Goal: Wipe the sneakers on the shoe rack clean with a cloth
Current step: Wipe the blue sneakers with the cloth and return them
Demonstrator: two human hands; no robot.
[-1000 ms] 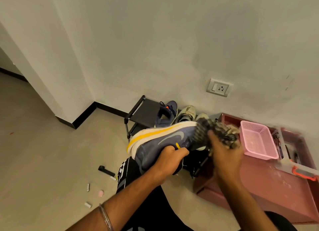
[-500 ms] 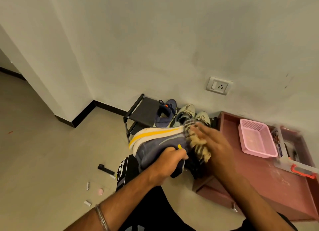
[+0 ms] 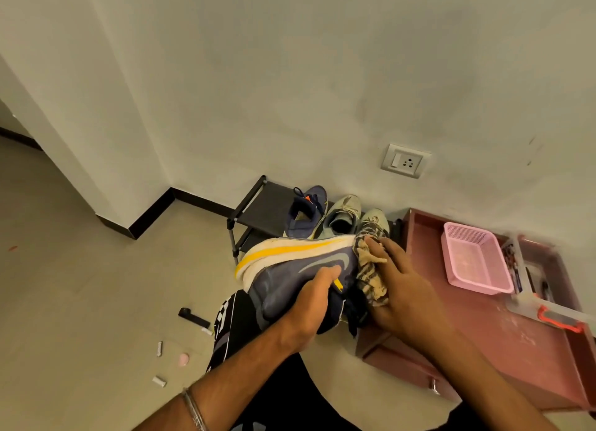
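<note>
- Sneaker [image 3: 290, 279], navy with a grey swoosh, held up in front of the shoe rack [image 3: 258, 211], above the person's dark-clad knee [image 3: 238, 327].
- Gripped by the left hand [image 3: 309, 305] from below and behind: thumb laid across the side panel just under the swoosh, remaining fingers curled round the collar, mostly hidden.
- Tipped on its side, cream sole with a yellow stripe turned upward and away.
- Long axis running left to right across the view, slightly rising to the right; which end is the toe cannot be told.
- Right end covered by the striped cloth [image 3: 371, 276], beige and dark, bunched and draped over that end.
- Cloth pressed against the shoe by the right hand [image 3: 400, 288], fingers nearly straight and spread over the fabric.
- Matching navy sneaker [image 3: 306, 211] standing on the rack's top shelf, beside a pair of pale grey sneakers [image 3: 345, 214], all against the wall.
- Reddish low surface [image 3: 516, 340] to the right, carrying a pink basket [image 3: 474, 259] and a clear box with an orange latch [image 3: 558, 317].
- Small scraps and a dark object [image 3: 193, 316] on the floor at left.
</note>
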